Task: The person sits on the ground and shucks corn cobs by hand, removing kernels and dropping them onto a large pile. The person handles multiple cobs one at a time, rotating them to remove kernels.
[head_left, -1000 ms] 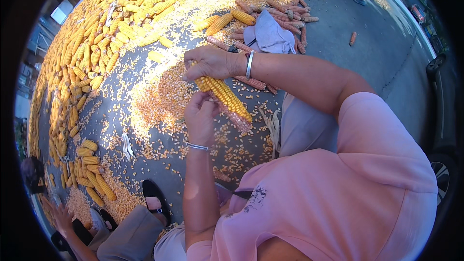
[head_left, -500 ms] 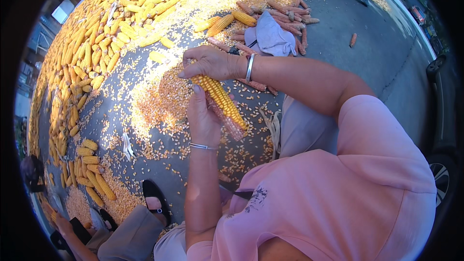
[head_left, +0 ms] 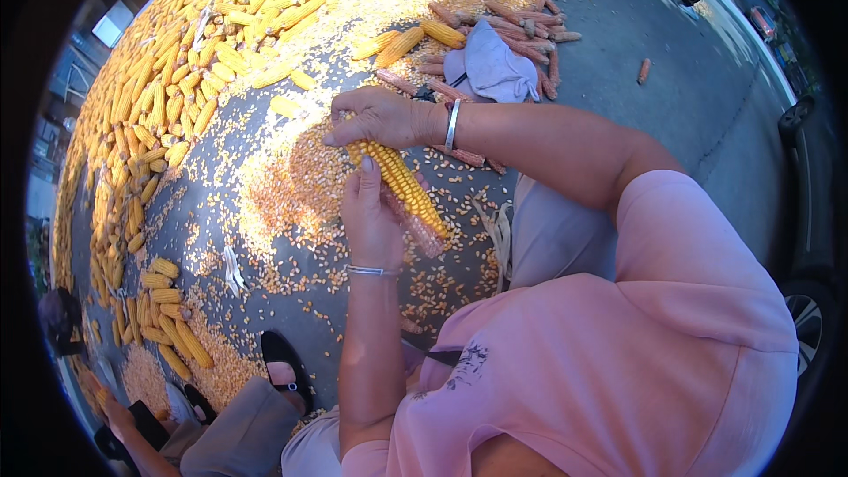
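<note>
An ear of corn [head_left: 402,184], with rows of yellow kernels on its upper side, slants between my two hands. My right hand [head_left: 378,117] is closed around its far end, fingers curled over the tip. Under the ear, my left hand [head_left: 373,223] wraps it, the thumb lying against the kernels. A pinkish bare cob surface [head_left: 422,234] shows along the ear's underside; whether it belongs to this ear or to a second cob, I cannot tell. Below and left of my hands lie loose kernels [head_left: 296,178] in a heap.
A large pile of corn ears [head_left: 168,79] fills the left. Stripped cobs [head_left: 530,31] lie beyond my right arm, with a pale cloth cap [head_left: 496,66] on them. At lower left, another person's hand [head_left: 115,415] is near more ears [head_left: 181,327]. A car [head_left: 808,300] stands right; someone walks at top right.
My hands and the ear have shifted slightly left, and my left thumb rests a little differently on the kernels. The person at the top right has stepped further right.
</note>
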{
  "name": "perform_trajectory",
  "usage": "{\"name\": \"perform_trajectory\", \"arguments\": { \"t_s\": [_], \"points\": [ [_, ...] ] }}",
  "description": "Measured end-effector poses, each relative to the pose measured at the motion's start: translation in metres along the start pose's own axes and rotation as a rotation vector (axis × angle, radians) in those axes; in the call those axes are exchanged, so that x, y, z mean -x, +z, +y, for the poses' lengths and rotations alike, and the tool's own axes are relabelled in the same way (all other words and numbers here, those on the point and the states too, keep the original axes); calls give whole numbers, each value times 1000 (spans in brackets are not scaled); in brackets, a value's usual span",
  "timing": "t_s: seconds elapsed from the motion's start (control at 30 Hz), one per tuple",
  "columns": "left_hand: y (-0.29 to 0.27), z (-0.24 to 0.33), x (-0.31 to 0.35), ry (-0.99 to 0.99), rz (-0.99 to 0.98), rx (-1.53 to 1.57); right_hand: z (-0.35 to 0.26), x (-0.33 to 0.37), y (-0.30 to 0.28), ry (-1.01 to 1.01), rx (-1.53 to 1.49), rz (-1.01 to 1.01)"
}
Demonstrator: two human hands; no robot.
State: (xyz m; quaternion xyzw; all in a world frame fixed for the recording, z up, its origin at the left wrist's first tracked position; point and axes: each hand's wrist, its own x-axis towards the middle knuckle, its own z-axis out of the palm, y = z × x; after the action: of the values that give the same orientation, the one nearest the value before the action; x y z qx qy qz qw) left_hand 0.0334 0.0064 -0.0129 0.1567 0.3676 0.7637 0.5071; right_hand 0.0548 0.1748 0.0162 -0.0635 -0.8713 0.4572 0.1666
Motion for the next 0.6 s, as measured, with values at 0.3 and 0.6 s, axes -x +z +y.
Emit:
{"name": "perform_trajectory", "arguments": {
  "t_s": [0.3, 0.6],
  "points": [
    [-14, -6, -3, 82, -15, -156, 4, -1, -3, -154, 41, 45],
    [-10, -5, -3, 62, 27, -83, 0, 2, 6, -112, 192, 56]
  ]
}}
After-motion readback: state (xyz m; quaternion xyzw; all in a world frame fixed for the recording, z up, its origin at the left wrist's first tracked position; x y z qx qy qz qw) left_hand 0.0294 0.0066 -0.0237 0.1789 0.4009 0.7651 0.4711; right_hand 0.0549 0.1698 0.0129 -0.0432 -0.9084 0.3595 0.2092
